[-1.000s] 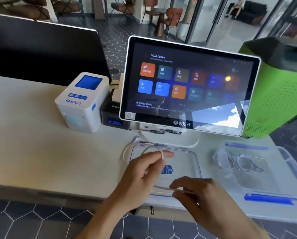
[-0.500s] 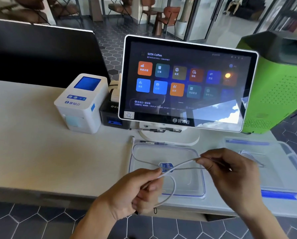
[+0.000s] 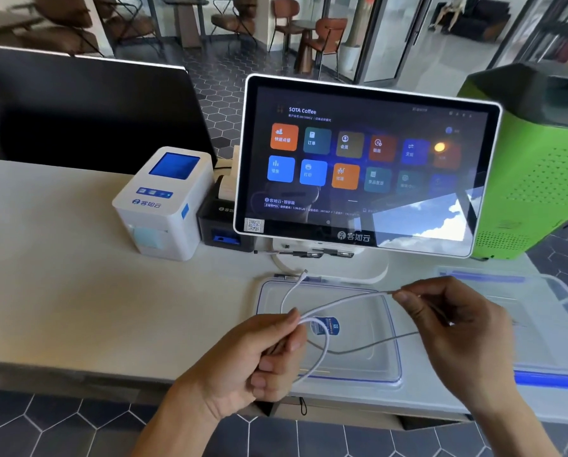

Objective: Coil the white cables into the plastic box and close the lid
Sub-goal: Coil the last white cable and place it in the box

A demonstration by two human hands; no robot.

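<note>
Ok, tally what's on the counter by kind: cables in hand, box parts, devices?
White cable, held by left hand and right hand: 1
Clear box parts: 2, the lid and the plastic box
Screens: 2, the touchscreen terminal and the dark monitor
Printers: 2, the white printer and the black printer
Total: 7

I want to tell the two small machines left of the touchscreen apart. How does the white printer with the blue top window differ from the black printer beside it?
The white box-shaped printer with a blue top window is taller and stands in full view; the black printer is lower and partly hidden behind the touchscreen. The white one is further left. Both stand on the pale counter and carry a blue part on the front.
</note>
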